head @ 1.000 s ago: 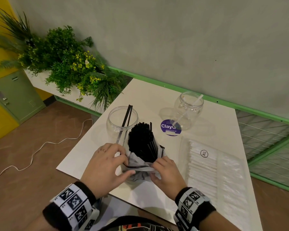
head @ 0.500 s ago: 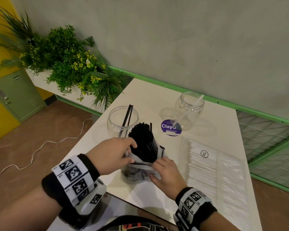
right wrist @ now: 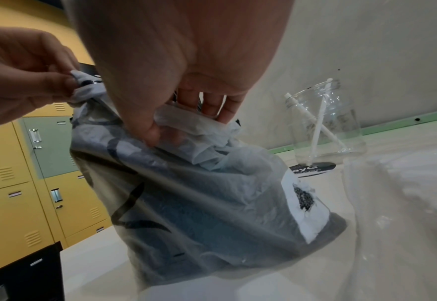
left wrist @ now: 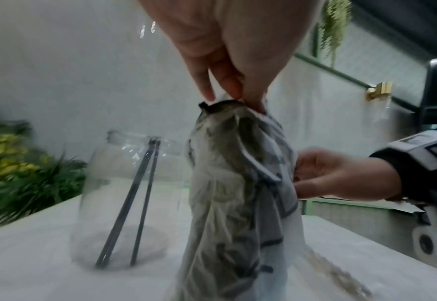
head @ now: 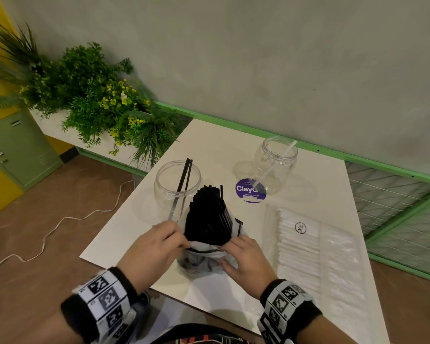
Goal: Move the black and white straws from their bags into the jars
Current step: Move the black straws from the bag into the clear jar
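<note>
A bundle of black straws (head: pixel 206 217) stands upright in a crumpled clear bag (head: pixel 204 259) near the table's front edge. My left hand (head: pixel 157 247) pinches the bag's rolled-down rim on its left side. My right hand (head: pixel 243 259) pinches the rim on the right, as the right wrist view shows on the bag (right wrist: pixel 199 193). Just behind stands a clear jar (head: pixel 176 187) with two black straws leaning inside, also seen as the jar (left wrist: pixel 124 201). A second clear jar (head: pixel 276 162) at the back holds white straws. The flat bag of white straws (head: pixel 315 264) lies at the right.
A purple round sticker (head: pixel 250 191) is on the white table (head: pixel 320 194) between the jars. A planter of green plants (head: pixel 92 103) borders the table's left rear. Yellow and green lockers (right wrist: pixel 18 163) stand to the left. A white cable (head: pixel 47 234) trails over the floor.
My left hand has pulled back from the top of the straw bundle to the bag's rim and pinches it. The right hand has stayed on the rim.
</note>
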Demonstrator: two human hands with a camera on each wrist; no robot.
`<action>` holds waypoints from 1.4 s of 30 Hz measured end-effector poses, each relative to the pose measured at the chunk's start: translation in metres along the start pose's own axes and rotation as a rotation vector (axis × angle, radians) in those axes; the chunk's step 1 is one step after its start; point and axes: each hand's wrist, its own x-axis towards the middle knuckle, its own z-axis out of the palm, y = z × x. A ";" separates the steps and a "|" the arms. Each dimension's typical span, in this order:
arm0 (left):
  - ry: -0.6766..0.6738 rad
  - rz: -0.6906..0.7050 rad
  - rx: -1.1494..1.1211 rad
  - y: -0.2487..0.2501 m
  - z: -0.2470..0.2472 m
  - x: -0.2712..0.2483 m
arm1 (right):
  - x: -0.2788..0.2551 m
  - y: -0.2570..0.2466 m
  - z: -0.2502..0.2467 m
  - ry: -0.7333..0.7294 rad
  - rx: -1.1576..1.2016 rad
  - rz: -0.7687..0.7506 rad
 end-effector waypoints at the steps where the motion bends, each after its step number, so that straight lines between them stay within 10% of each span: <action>1: 0.019 -0.022 -0.028 -0.001 0.003 -0.004 | 0.000 -0.001 0.000 -0.005 0.006 -0.001; 19: -0.132 -0.088 -0.239 0.012 -0.011 0.015 | 0.028 -0.052 -0.015 0.062 0.189 -0.122; 23: 0.117 -0.437 -0.414 0.008 -0.002 0.002 | 0.025 -0.053 -0.009 0.122 0.092 -0.250; 28: -0.110 -0.968 -0.852 0.003 0.008 -0.001 | 0.023 -0.059 -0.007 0.058 -0.141 -0.322; 36: 0.067 -1.116 -1.223 0.006 0.013 0.004 | 0.016 -0.050 -0.007 -0.063 0.024 -0.368; 42: -0.115 -1.093 -1.202 0.003 0.015 0.006 | 0.013 -0.031 -0.011 0.096 0.420 0.041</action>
